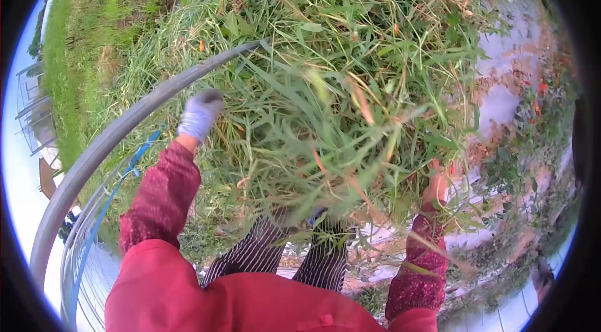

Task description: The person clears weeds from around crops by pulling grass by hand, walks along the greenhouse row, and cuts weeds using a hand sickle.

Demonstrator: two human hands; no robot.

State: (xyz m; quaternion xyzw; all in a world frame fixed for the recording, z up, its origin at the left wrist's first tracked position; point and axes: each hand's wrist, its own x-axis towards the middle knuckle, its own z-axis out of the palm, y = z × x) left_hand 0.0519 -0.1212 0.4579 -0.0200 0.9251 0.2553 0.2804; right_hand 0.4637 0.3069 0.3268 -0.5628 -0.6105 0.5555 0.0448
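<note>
Red top [250, 304], left hand [201, 113] outstretched near grey pipe [156, 95], right hand [436, 189] amid grass [294, 100], cannot tell either grip

A single head-worn camera is looking forward and steeply down from above the person's red top [269, 304], while its round wide-angle view is facing the nearby heap of greenery [350, 25] and curving out to sky [12, 144] at the left edge.

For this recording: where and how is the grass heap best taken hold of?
Probably scoop the grass heap low along its near edge, coming in from left and right: it is wide and loose, with tangled stems, so a pinch on top might pull only strands. The right hand is at its near right edge.
</note>
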